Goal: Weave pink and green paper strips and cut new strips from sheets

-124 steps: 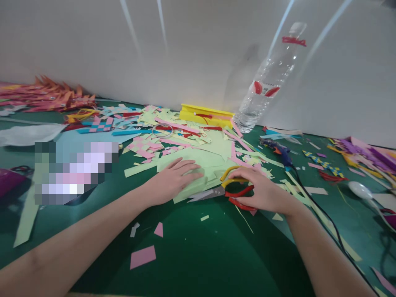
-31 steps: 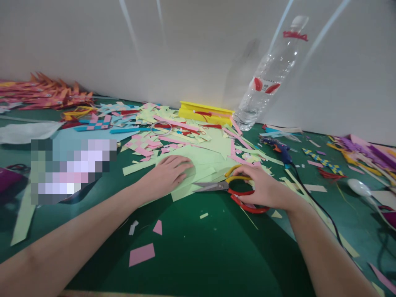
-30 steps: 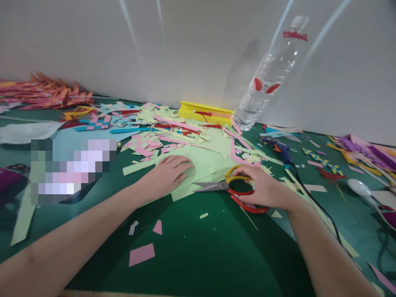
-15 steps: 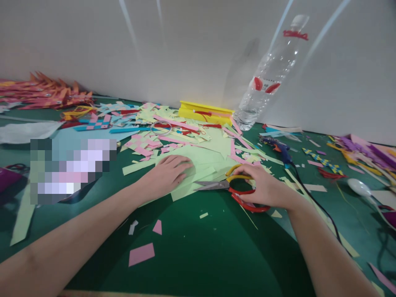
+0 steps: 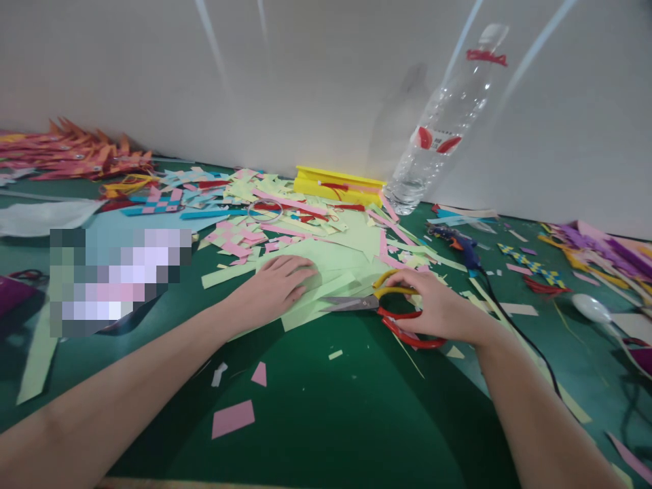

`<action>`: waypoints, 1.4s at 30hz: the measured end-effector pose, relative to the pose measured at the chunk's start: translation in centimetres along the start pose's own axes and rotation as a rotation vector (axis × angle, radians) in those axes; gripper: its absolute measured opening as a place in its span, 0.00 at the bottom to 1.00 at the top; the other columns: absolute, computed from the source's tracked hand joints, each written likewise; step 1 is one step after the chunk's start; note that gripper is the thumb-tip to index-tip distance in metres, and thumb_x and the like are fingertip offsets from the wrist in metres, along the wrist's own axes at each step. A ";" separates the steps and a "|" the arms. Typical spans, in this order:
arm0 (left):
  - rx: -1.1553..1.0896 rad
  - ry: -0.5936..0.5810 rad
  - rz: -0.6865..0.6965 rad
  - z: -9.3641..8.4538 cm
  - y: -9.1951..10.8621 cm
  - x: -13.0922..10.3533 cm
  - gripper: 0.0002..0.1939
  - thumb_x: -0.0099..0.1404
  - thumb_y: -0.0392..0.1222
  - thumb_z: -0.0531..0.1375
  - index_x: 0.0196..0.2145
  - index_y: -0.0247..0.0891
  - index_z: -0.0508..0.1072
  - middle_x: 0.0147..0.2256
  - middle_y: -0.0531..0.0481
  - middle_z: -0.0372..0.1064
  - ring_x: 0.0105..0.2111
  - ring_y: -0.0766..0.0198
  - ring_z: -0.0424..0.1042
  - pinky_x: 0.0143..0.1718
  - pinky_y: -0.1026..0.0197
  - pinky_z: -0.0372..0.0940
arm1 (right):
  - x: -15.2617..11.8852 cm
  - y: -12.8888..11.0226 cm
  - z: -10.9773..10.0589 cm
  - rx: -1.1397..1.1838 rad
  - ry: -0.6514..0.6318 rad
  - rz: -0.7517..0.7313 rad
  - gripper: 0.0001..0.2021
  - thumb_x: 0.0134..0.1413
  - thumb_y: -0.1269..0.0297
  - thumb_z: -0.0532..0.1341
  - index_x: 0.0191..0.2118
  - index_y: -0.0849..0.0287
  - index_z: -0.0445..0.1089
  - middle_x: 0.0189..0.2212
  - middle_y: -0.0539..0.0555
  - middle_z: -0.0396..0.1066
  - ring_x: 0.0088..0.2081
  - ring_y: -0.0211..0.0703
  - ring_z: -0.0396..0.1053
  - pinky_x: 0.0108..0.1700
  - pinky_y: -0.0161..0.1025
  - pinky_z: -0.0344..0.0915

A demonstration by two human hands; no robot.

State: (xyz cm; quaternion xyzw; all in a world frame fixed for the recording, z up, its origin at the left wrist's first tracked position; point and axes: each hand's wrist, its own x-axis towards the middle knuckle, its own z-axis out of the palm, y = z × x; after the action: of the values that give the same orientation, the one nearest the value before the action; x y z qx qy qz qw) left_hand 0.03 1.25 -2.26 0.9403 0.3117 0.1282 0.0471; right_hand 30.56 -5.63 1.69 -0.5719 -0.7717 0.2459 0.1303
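My left hand (image 5: 278, 287) lies palm down on pale green paper (image 5: 305, 314), its fingers stretched toward the right. My right hand (image 5: 432, 302) is closed round the yellow and red handles of a pair of scissors (image 5: 356, 303). The blades point left across the near part of the green sheets, a short way from my left fingertips. They look nearly closed. A narrow flap of green paper (image 5: 340, 285) rises slightly just above the blades.
Behind my hands are a heap of paper scraps (image 5: 239, 239), a yellow folded piece (image 5: 310, 182) and a leaning plastic bottle (image 5: 432, 136). A glue gun (image 5: 466, 250) with a black cord and a white spoon (image 5: 591, 308) lie to the right. Pink scraps (image 5: 233, 418) lie in front.
The scissor blades have come closer together, and the flap of green paper above them stands up more. My left hand has hardly moved.
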 end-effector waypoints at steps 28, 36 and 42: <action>-0.031 0.053 0.113 -0.5 0.4 0.0 0.19 0.71 0.50 0.50 0.55 0.38 0.63 0.54 0.43 0.63 0.56 0.55 0.58 0.60 0.48 0.48 | 0.0 0.4 -0.5 -0.058 0.033 -0.039 0.20 0.44 0.57 0.65 0.46 0.52 0.66 0.51 0.54 0.67 0.52 0.53 0.65 0.54 0.54 0.65; -0.071 0.031 0.131 -0.6 0.6 0.1 0.13 0.71 0.44 0.50 0.50 0.38 0.66 0.53 0.43 0.64 0.55 0.56 0.60 0.59 0.50 0.51 | -0.1 -0.2 -0.3 -0.030 0.021 -0.034 0.20 0.44 0.58 0.64 0.46 0.50 0.67 0.50 0.54 0.68 0.53 0.53 0.64 0.53 0.52 0.66; -0.097 0.038 0.123 -0.6 0.7 0.2 0.12 0.71 0.43 0.50 0.48 0.39 0.67 0.52 0.44 0.65 0.54 0.56 0.61 0.57 0.50 0.54 | 0.3 -0.9 0.4 -0.058 0.040 -0.048 0.20 0.42 0.59 0.65 0.45 0.48 0.67 0.49 0.52 0.69 0.52 0.56 0.64 0.52 0.54 0.64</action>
State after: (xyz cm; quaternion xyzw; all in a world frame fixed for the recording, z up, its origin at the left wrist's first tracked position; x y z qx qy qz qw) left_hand 0.43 0.80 -1.54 0.9516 0.2478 0.1638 0.0788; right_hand 29.55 -5.63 1.76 -0.5616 -0.7892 0.2088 0.1348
